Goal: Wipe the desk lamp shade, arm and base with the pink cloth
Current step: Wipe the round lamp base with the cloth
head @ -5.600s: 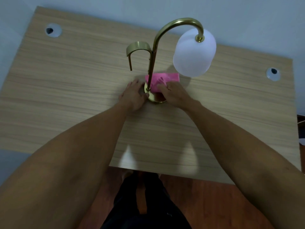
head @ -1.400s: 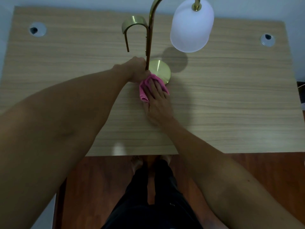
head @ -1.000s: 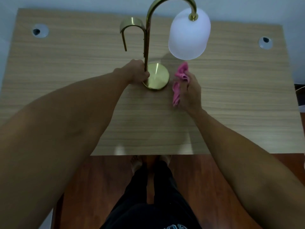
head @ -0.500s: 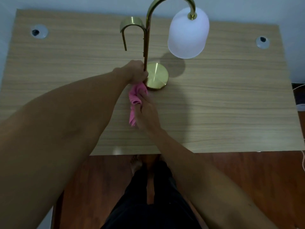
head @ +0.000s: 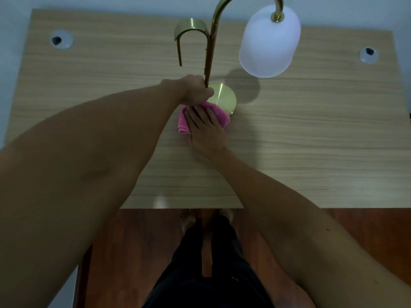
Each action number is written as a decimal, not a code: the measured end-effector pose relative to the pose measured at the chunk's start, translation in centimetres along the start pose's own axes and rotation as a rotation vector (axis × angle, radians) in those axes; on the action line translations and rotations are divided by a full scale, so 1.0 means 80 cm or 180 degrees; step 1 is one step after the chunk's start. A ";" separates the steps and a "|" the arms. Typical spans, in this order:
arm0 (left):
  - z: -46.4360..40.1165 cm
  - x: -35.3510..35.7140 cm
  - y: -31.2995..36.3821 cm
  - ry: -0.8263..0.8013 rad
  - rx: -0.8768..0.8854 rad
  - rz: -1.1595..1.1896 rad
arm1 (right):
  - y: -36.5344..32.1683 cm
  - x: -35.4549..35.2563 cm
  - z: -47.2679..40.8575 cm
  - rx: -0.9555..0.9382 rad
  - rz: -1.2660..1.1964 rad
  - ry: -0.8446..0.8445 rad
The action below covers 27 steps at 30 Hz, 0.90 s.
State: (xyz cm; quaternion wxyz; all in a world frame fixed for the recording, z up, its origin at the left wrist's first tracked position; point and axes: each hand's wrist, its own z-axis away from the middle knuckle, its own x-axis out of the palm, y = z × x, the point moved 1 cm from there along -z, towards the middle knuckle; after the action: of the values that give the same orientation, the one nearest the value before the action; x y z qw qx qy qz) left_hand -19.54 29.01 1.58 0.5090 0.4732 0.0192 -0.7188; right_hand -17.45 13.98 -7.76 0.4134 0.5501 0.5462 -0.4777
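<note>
A brass desk lamp stands at the middle back of the wooden desk (head: 311, 152). Its round brass base (head: 223, 97) lies flat, a curved arm (head: 211, 45) rises from it, and a white frosted shade (head: 269, 41) hangs at the upper right. My left hand (head: 195, 90) is closed around the foot of the arm. My right hand (head: 205, 127) lies flat, fingers spread, pressing the pink cloth (head: 183, 121) onto the near edge of the base and the desk. The hand covers most of the cloth.
A brass hook-shaped piece (head: 189, 32) branches off the arm to the left. Two round cable holes sit in the desk's back corners, left (head: 61, 39) and right (head: 369, 54). The desk's front edge (head: 178, 207) is near my legs, with dark wooden floor below.
My right hand swept the cloth from the right of the base to its near-left side and now presses it flat on the base's front edge. My left hand kept its hold on the arm.
</note>
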 end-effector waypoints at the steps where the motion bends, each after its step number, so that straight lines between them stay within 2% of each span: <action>1: 0.001 0.000 -0.001 0.0015 0.0000 -0.0008 | 0.000 0.000 -0.002 0.0002 0.0084 -0.0080; 4: 0.003 0.000 0.001 0.0032 0.0026 0.0012 | 0.007 -0.009 0.001 -0.0067 0.0188 -0.0099; 9: 0.002 -0.002 0.011 0.0010 -0.0111 -0.0131 | 0.037 -0.016 0.025 -0.0443 0.0386 0.0196; 15: 0.004 -0.002 0.010 0.0027 -0.0158 -0.0027 | 0.066 -0.031 0.068 -0.0339 -0.0358 0.0190; 17: 0.006 -0.002 0.010 0.0024 -0.0212 0.0040 | 0.074 -0.049 0.077 0.0211 -0.0798 0.0278; 20: 0.006 -0.002 0.009 0.0020 -0.0219 0.0130 | 0.083 -0.077 0.072 0.1811 -0.1768 0.0790; 21: 0.005 -0.001 0.009 0.0014 -0.0213 0.0139 | 0.081 -0.084 0.064 0.2176 -0.2003 0.0852; 23: 0.003 0.000 0.008 0.0001 -0.0189 0.0158 | 0.069 -0.085 0.046 0.2465 -0.2307 0.0685; 27: 0.006 0.001 0.009 0.0005 -0.0142 0.0197 | 0.016 -0.077 0.023 0.2484 -0.2730 0.0083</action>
State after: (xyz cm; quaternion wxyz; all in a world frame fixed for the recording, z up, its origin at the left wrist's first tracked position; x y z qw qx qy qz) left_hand -19.28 28.34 2.10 0.5413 0.4627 0.0210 -0.7017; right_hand -15.97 10.82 -2.23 -0.0574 0.3972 0.5087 -0.7617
